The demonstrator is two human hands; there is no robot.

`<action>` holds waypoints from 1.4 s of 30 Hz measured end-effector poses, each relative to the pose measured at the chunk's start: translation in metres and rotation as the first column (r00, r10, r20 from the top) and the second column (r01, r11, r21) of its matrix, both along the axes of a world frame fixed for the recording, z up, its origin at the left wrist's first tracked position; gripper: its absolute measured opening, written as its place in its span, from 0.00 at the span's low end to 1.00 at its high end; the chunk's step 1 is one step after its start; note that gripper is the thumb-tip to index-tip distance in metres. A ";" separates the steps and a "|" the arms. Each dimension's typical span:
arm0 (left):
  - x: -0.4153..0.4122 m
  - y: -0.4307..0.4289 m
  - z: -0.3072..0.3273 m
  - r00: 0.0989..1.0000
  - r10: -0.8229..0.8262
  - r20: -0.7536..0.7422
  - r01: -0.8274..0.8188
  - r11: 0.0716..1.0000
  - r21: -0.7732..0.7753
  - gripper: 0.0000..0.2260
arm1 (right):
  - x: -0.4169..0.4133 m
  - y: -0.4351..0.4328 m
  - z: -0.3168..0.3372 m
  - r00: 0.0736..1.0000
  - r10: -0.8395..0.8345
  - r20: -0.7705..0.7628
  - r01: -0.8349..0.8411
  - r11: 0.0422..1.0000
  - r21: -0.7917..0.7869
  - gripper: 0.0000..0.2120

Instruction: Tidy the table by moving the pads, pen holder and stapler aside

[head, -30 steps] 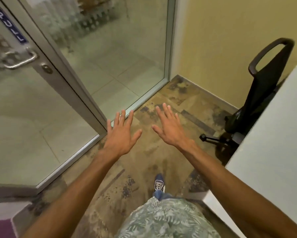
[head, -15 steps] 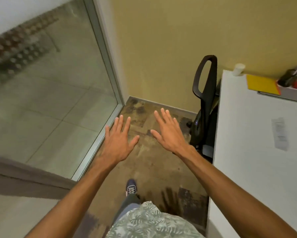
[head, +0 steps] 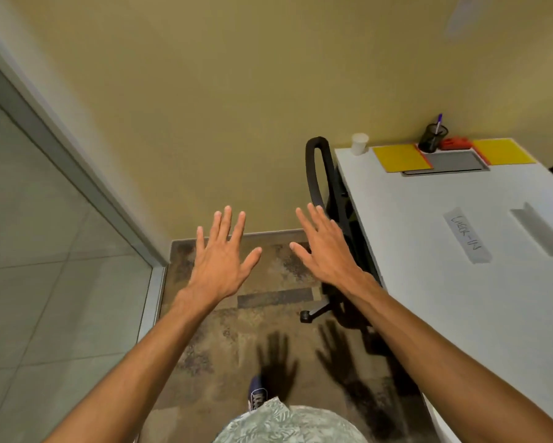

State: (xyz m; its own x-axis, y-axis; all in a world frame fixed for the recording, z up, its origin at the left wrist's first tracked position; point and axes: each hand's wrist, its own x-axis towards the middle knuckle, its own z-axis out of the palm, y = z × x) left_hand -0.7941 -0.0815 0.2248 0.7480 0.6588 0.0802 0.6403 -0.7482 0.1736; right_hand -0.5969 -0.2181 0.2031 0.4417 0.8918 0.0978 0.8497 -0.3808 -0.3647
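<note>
White surface [head: 460,298] at right, far edge: two yellow pads [head: 401,157] [head: 503,151], black pen holder [head: 432,139] and red stapler [head: 455,143] between them. My left hand [head: 220,263] and right hand [head: 327,251] hover over carpet, fingers spread, holding nothing.

An office room is indicated. A white desk [head: 460,282] is seen right of the right hand [head: 327,251], with a black swivel chair [head: 332,199] tucked between them. Beyond the hand, at the desk's far edge, yellow pads [head: 399,157], a mesh pen holder [head: 431,139], and a red stapler [head: 455,143] are grouped. A glass partition [head: 45,251] is noted left of the left hand [head: 220,260].
</note>
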 end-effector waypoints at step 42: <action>0.540 0.217 -0.018 0.695 -0.718 0.038 0.716 0.686 -0.127 0.34 | 0.377 0.133 -0.032 0.710 -0.702 -0.060 0.685 0.707 -0.176 0.35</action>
